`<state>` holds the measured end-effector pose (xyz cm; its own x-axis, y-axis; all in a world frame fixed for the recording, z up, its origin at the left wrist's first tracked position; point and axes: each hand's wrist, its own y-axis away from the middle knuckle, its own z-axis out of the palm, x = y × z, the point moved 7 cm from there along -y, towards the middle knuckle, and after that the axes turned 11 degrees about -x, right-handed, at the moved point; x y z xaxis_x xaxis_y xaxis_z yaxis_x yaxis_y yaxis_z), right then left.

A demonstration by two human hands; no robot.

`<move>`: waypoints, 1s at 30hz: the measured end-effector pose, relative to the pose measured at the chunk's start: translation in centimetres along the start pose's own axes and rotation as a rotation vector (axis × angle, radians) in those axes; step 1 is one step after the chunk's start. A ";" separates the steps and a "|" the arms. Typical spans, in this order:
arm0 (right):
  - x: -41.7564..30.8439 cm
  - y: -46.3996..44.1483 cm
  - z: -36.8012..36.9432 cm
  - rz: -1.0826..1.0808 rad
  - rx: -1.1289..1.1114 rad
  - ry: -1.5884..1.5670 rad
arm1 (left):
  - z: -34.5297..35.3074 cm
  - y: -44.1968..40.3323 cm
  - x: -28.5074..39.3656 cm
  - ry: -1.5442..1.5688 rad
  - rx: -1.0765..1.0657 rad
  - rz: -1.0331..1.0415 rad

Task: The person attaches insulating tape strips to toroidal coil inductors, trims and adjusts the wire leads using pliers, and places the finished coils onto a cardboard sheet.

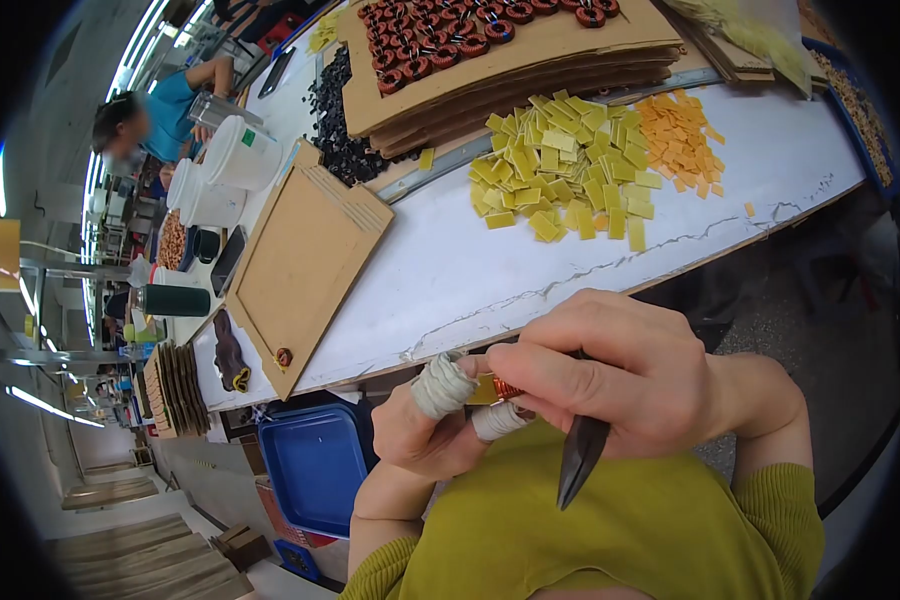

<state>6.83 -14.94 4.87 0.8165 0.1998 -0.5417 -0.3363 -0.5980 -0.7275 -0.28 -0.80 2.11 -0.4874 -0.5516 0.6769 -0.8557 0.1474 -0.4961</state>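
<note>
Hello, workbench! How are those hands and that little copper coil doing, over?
Left hand: grip on copper-wound coil. Right hand: dark pointed tool in grip, also up against coil. Coil mostly hidden between hands.

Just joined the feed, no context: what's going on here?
A person has a small copper coil at the fingertips of both hands. The left hand has wrapped fingers; the right hand also grips a dark pointed tool, its tip clear of the coil. On the table, yellow chips and orange chips lie in loose piles, and rows of coils sit on stacked cardboard.
</note>
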 end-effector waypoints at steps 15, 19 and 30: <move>0.9 -0.2 0.1 0.098 -0.077 -0.130 | 0.3 0.3 -0.5 -0.057 -0.021 0.018; 1.2 -0.1 0.3 0.165 -0.012 -0.161 | 0.1 0.1 -0.3 -0.054 0.032 0.025; 1.9 0.4 0.9 0.246 -0.020 -0.225 | 0.2 -0.5 -0.2 0.060 0.042 0.018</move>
<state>7.85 -14.10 3.11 0.5869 0.2126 -0.7812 -0.4995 -0.6643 -0.5560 0.30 -0.89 2.08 -0.5136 -0.4987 0.6982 -0.8390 0.1217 -0.5303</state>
